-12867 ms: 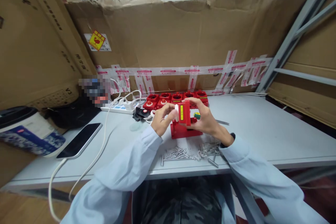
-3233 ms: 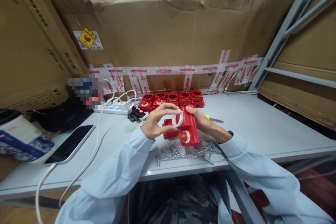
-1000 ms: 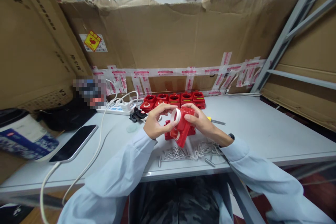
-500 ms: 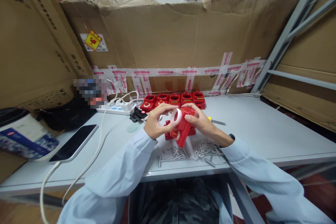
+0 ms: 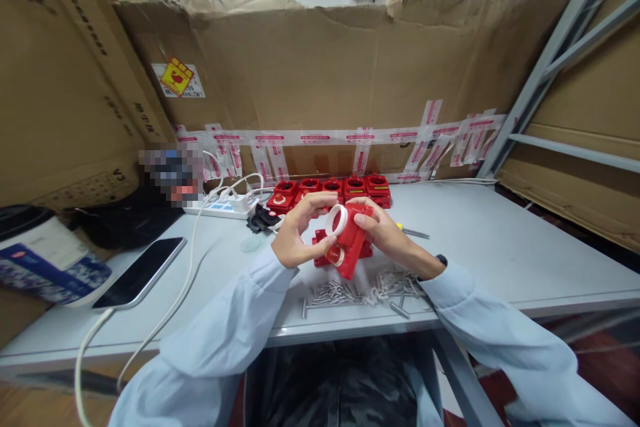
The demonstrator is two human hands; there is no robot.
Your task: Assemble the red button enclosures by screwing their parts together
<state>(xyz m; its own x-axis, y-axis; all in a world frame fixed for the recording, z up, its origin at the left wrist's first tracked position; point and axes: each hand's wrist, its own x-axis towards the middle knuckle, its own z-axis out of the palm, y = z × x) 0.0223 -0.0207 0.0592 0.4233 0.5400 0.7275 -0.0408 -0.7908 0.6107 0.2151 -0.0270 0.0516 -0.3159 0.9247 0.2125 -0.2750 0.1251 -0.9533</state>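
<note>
As the red housing (image 5: 354, 255) looked light and stiff, my right hand (image 5: 386, 230) gripped its side, left hand (image 5: 297, 233) touching its white ring (image 5: 345, 220), hold unclear.

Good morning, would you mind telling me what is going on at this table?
A person is holding a tilted red housing in the right hand. The left hand is curved about the white ring at the housing's round opening; how firmly it touches is hard to tell. Another red part sits on the table behind, loose screws lie in front, and a row of red housings stands at the back.
</note>
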